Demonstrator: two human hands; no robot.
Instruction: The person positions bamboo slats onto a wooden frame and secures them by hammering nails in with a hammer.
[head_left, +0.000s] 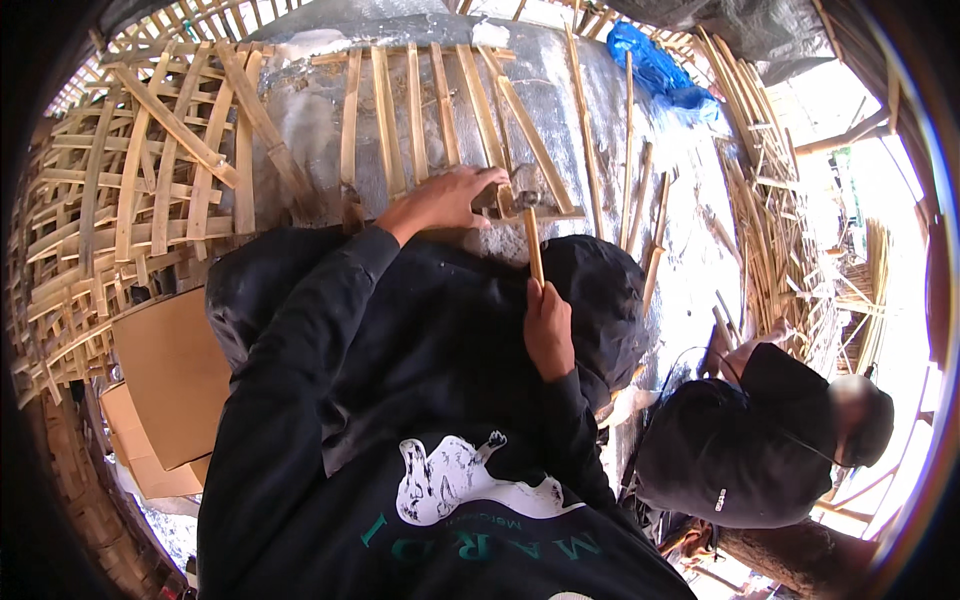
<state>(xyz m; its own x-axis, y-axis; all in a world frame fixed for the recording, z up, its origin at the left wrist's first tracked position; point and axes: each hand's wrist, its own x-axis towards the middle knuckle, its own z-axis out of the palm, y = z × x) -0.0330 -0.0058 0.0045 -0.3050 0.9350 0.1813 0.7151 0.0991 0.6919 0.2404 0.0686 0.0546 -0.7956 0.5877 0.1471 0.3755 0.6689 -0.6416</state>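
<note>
My left hand reaches over my knee, thumb and fingers curved around the near end of a bamboo strip. This strip is one of several laid side by side, pointing away from me, over short crosspieces at their far and near ends. In my right hand is the light wooden handle of a hammer, held upright in front of my right knee. Its head end is close to the strip ends and small in view. Whether a nail is between my left fingertips, I cannot make out.
Woven bamboo lattice lies to the left, with cardboard boxes below it. A blue plastic bag is at the far side. A bundle of split bamboo lies at the right, where another person in black sits bent forward.
</note>
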